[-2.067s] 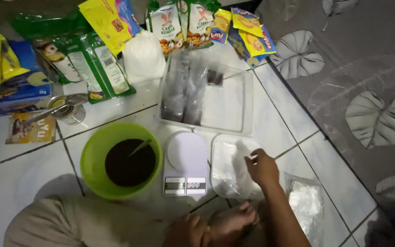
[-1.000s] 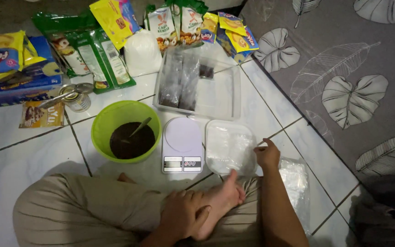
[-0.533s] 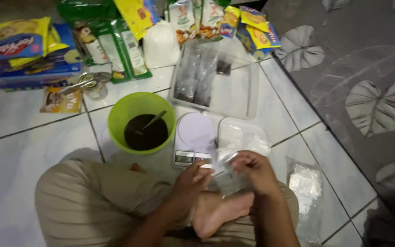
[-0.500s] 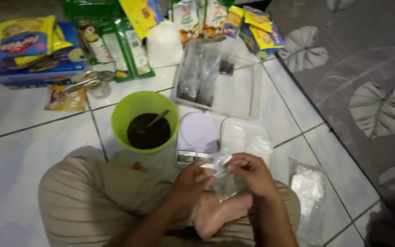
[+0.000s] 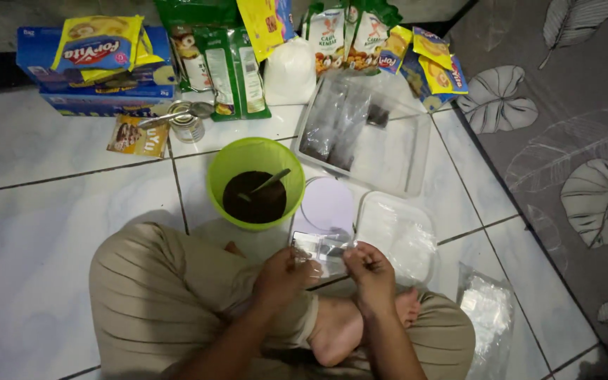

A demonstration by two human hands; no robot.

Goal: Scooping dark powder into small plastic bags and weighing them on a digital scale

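- Hands met low in the frame, above the crossed legs and bare foot of a person seated on a white tiled floor.
- Small clear plastic bag held between both hands, just over the near edge of a white kitchen scale.
- Left hand: fingers curled and pinched on the bag's left edge.
- Right hand: thumb and forefinger pinched on the bag's right edge; the other fingers are folded in.
- Step judged in hand: the bag's mouth is being worked apart, ready for filling. Whether it is already open cannot be told.
- Green bowl sits just left of the scale, holding a dark brown mix with a spoon stuck in it.
- Lidded clear box lies right of the scale; a larger clear tub with dark-filled bags lies beyond it.
- Stack of empty bags lies by the right knee.
- Next move, as judged: the mouth must be held wide with one hand so the other is freed for the spoon.
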